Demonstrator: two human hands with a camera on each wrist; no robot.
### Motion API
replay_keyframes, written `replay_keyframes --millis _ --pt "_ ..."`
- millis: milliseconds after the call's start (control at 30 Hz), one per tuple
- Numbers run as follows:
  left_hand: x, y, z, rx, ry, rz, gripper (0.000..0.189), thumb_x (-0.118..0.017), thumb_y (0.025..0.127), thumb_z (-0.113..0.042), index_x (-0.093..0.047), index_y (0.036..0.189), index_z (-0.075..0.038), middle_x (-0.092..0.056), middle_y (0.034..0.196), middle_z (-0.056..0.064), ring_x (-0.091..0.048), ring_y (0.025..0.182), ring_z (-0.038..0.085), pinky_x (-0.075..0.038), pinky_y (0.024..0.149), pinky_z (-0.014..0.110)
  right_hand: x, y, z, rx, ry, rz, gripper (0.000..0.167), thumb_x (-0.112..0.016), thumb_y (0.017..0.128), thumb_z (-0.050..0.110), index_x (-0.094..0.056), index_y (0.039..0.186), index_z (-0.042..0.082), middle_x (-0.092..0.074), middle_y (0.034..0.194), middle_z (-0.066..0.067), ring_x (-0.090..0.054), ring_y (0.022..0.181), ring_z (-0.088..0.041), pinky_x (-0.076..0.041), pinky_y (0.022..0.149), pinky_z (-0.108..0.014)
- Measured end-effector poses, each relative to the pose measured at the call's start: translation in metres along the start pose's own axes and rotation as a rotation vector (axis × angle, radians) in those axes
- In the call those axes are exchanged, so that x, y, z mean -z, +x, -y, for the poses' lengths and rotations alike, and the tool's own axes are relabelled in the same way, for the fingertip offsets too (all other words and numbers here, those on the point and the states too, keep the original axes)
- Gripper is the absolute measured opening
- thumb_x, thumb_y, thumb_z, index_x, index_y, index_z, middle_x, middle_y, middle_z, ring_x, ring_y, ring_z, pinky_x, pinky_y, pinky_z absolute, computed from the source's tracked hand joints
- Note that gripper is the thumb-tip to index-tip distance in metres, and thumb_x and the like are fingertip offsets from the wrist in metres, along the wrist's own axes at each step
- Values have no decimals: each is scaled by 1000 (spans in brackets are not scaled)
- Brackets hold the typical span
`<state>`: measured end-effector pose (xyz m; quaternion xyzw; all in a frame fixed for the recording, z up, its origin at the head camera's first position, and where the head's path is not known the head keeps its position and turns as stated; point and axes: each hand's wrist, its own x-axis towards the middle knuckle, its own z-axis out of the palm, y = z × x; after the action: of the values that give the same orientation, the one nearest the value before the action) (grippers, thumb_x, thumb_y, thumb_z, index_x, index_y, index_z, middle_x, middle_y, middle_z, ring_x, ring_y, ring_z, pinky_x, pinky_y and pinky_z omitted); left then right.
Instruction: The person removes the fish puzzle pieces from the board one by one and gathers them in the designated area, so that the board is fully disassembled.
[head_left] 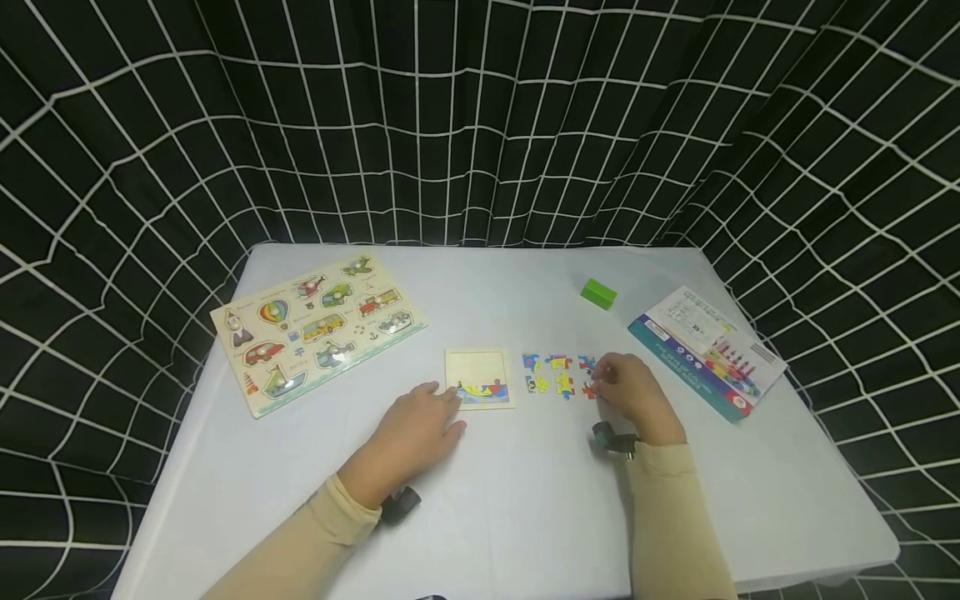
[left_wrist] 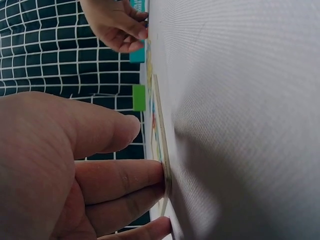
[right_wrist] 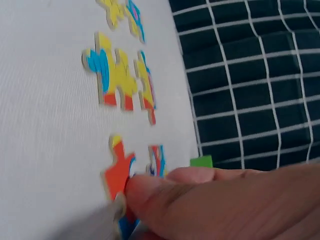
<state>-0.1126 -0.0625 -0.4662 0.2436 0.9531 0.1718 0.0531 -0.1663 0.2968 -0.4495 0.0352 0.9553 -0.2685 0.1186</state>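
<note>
My left hand (head_left: pixel 412 429) lies at the left edge of a small square wooden puzzle tray (head_left: pixel 480 367), fingers extended. In the left wrist view its fingertips (left_wrist: pixel 155 172) touch the tray's edge, with the thumb raised apart. A strip of blue, yellow and red picture fills the tray's lower part. My right hand (head_left: pixel 633 392) is at the right end of the loose jigsaw pieces (head_left: pixel 564 385). Its thumb and fingers pinch a puzzle piece (right_wrist: pixel 129 227), mostly hidden, with blue showing below the thumb. Beside it lies a red piece (right_wrist: pixel 117 172).
A wooden vehicle peg board (head_left: pixel 318 333) lies at the back left. A green block (head_left: pixel 599 293) sits behind the pieces. On the right lies a blue and white box (head_left: pixel 705 350). Dark netted cloth (head_left: pixel 465 125) surrounds the white table (head_left: pixel 510 500).
</note>
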Motion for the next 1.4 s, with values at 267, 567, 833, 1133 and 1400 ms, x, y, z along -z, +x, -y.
replay_keyframes --millis 267,567,833,1133,1400 --pt "-2 0 1 -9 24 -6 45 -68 107 -33 -72 140 -2 -69 151 11 -60 145 41 -51 121 54 -54 -2 83 361 15 -99 25 -73 102 6 -73 126 4 -70 117 -13 -65 103 -29 -59 95 -48" --pt "0 2 4 -10 -32 17 48 -66 109 -34 -68 148 -5 -65 155 8 -55 150 42 -47 124 56 -97 2 133 568 -41 35 21 -78 93 -3 -79 112 5 -68 101 -3 -57 95 -18 -57 90 -37" --pt "4 -2 4 33 -56 42 47 -64 110 -35 -70 145 -4 -67 152 13 -55 149 45 -48 123 60 -93 5 144 538 -117 120 20 -81 94 1 -77 113 5 -64 97 -4 -57 91 -20 -57 87 -38" --pt "7 -3 2 50 -58 45 45 -64 110 -35 -73 140 -4 -69 149 14 -56 148 45 -49 121 61 -96 2 150 433 -97 148 21 -76 97 1 -67 116 6 -62 101 -6 -58 95 -23 -56 91 -41" --pt "6 -2 2 48 -17 51 48 -62 110 -38 -72 142 -3 -69 149 15 -56 149 43 -50 121 58 -104 -10 140 499 -23 23 19 -74 100 3 -61 108 14 -62 93 1 -58 87 -19 -52 80 -34"
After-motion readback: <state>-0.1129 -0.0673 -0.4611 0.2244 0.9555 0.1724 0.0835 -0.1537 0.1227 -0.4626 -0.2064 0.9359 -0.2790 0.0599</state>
